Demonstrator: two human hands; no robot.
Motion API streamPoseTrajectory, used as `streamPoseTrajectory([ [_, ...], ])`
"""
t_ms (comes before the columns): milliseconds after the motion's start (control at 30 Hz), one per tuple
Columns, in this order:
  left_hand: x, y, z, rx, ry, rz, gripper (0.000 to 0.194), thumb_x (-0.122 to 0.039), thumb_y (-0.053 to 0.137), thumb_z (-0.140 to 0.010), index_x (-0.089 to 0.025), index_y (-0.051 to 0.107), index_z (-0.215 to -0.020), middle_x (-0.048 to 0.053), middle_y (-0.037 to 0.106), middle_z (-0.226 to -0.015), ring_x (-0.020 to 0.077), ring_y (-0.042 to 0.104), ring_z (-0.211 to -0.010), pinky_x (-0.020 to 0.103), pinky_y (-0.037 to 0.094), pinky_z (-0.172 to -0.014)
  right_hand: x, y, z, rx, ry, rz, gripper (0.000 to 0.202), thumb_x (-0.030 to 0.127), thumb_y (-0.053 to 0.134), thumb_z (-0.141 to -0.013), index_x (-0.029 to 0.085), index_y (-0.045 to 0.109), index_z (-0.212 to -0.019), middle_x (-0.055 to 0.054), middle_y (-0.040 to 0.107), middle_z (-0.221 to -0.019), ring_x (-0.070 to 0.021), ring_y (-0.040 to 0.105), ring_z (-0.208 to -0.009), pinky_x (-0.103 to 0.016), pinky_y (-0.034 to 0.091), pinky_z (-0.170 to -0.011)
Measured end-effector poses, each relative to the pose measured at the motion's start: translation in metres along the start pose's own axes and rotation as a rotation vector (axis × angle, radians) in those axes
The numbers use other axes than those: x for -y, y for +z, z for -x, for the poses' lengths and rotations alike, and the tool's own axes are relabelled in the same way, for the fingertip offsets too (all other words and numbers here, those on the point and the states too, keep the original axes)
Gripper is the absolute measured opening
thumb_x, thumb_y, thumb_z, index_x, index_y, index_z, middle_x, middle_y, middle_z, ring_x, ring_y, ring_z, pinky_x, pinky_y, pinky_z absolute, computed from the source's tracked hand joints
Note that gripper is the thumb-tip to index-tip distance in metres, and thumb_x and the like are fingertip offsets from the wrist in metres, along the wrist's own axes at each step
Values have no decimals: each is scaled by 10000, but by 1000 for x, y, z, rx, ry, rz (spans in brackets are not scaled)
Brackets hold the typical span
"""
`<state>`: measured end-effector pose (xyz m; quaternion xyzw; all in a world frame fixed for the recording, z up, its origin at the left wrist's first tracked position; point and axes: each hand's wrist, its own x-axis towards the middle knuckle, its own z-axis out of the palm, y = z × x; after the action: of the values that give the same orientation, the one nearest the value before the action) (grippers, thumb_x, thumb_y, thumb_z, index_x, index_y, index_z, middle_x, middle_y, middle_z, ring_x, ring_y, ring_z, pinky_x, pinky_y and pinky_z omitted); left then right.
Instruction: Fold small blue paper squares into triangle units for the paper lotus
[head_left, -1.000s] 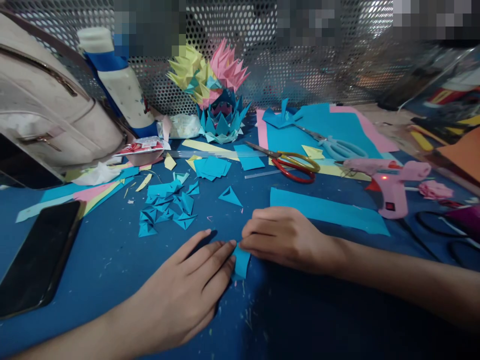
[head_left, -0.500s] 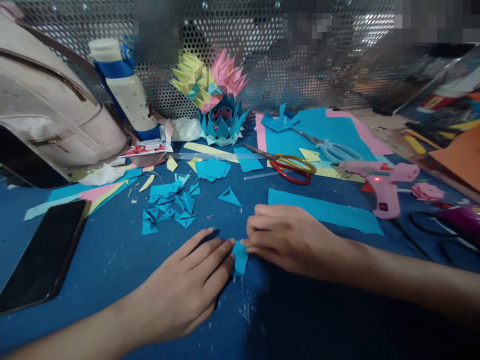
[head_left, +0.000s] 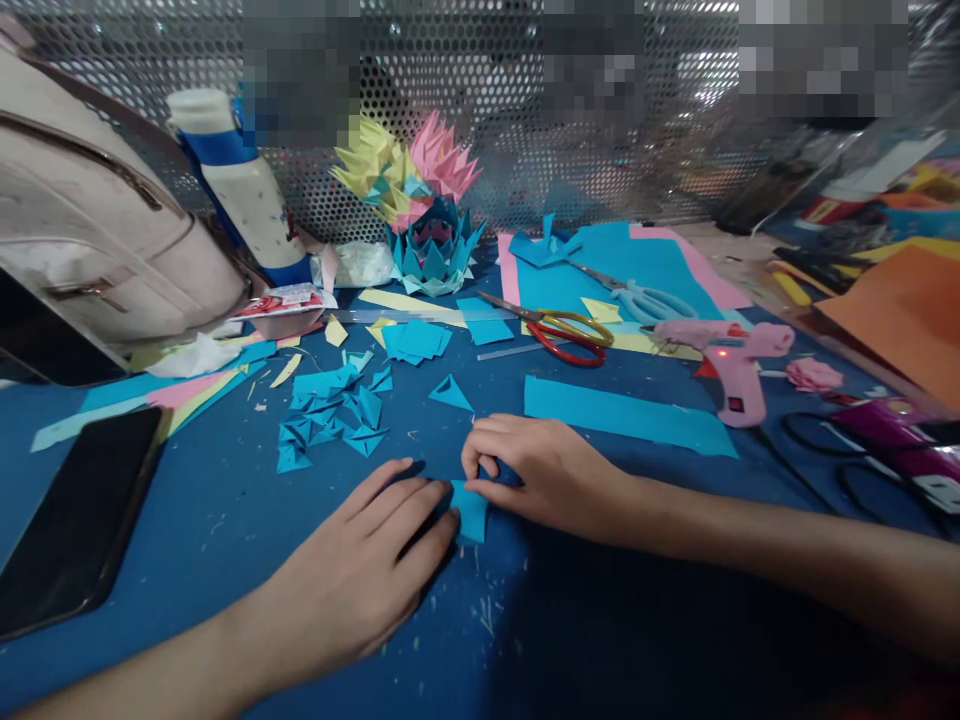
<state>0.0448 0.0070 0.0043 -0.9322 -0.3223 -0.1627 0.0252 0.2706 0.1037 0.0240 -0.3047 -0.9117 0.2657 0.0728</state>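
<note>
A small piece of blue paper (head_left: 471, 518) lies on the blue tabletop between my hands. My left hand (head_left: 375, 555) rests low on the table with its fingers stretched out, the fingertips on the paper's left edge. My right hand (head_left: 536, 465) has its fingers curled, and its thumb touches the top right edge of the same piece. Just beyond sits a folded blue triangle (head_left: 451, 393). A pile of folded blue paper pieces (head_left: 330, 415) is to the left of it. A long blue paper strip (head_left: 626, 415) lies behind my right hand.
Red-and-yellow-handled scissors (head_left: 566, 335), blue-handled scissors (head_left: 649, 300) and a pink glue gun (head_left: 739, 365) with its light on lie to the right. A folded-paper model (head_left: 435, 245) stands at the back. Leftward are a phone (head_left: 82, 515), a bottle (head_left: 251, 205) and a backpack (head_left: 120, 220).
The right hand's fingers have lifted and curled away from the paper, leaving the thumb at its edge. My left hand stays on the piece. The whole view has shifted slightly.
</note>
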Motion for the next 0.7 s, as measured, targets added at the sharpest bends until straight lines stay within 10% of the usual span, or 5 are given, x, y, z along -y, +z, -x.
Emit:
streamPoseTrajectory([
  [700, -1, -3, 1, -148, 114, 7, 297, -185, 432, -1009, -96, 669, -1164, 80, 709, -1172, 231, 626, -1024, 410, 445, -1010, 8, -3, 1, 35, -98, 26, 48, 162, 675, -844, 208, 665, -831, 26, 675, -868, -115, 611, -794, -222, 355, -657],
])
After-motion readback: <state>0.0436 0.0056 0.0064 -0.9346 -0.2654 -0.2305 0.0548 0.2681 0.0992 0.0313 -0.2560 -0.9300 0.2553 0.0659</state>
